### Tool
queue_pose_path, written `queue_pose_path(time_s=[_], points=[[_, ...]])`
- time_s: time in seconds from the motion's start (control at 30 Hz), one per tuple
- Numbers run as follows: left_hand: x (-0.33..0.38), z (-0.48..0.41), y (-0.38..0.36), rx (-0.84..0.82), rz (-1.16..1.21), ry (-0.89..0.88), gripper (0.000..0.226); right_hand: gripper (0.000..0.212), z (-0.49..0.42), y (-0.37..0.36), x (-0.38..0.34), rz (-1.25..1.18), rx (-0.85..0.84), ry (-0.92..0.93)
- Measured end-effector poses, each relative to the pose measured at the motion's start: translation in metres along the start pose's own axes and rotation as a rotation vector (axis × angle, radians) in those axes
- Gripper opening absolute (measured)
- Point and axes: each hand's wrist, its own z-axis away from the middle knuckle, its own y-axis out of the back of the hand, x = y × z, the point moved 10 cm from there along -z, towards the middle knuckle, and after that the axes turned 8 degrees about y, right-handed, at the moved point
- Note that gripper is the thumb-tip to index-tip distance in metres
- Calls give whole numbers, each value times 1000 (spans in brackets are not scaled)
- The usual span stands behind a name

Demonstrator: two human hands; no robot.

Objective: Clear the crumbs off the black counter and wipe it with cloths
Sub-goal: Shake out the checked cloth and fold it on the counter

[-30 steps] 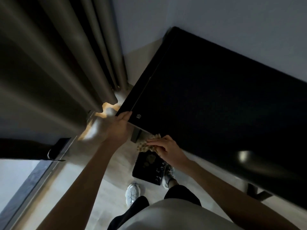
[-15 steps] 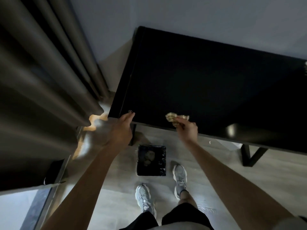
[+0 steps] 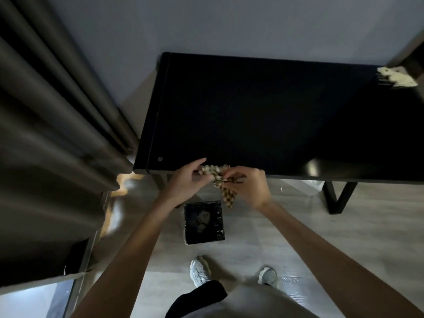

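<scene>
**Checked cloth bunched over the bin: spill risk at the counter's edge**

Shoes (image 3: 200, 270) planted on the pale floor, toes near the bin (image 3: 220, 216). The bin is black-lined and stands on the floor just in front of the counter; something pale lies inside, too dim to name.

Above it, both hands work the checked cloth (image 3: 226, 196). The left hand (image 3: 183, 180) pinches one end, forefinger stretched toward the counter. The right hand (image 3: 250, 184) pinches the bunched middle, fingers curled. The cloth lies across the counter's front edge, a tail hanging toward the bin.

Likely step: gathering or shaking out the cloth.

Risks:
- The tail hangs toward the bin's right rim, so anything shaken loose may land on the floor. One pale fleck (image 3: 281, 188) lies there.
- A step forward could knock the bin.
- The counter (image 3: 252, 111) is black and dimly lit. No crumbs can be made out, so patches could be missed.
- A pale cloth (image 3: 398, 79) sits at the far right end, and a wide sweep could push it off.
</scene>
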Motion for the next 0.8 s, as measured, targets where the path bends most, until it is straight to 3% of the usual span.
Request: queue_pose_path(time_s=[0.1, 0.2, 0.37, 0.5, 0.6, 0.7, 0.8], points=[[28, 8, -17, 5, 190, -4, 34, 16, 12, 35, -12, -38, 39, 52], [38, 21, -17, 105, 225, -18, 12, 12, 21, 51, -13, -42, 40, 81], [28, 48, 3, 342, 155, 22, 18, 10, 22, 45, -13, 20, 9, 91], [-16, 63, 34, 546, 45, 161, 29, 10, 14, 54, -21, 100, 164, 82], [-50, 63, 45, 581, -98, 247, 31, 12, 5, 51, -26, 4, 243, 80], [-69, 59, 51, 601, -234, 309, 26, 9, -3, 21, -32, 71, 106, 98], [-79, 52, 51, 584, -259, 306, 25, 10, -9, 3, -31, 78, 96, 76]])
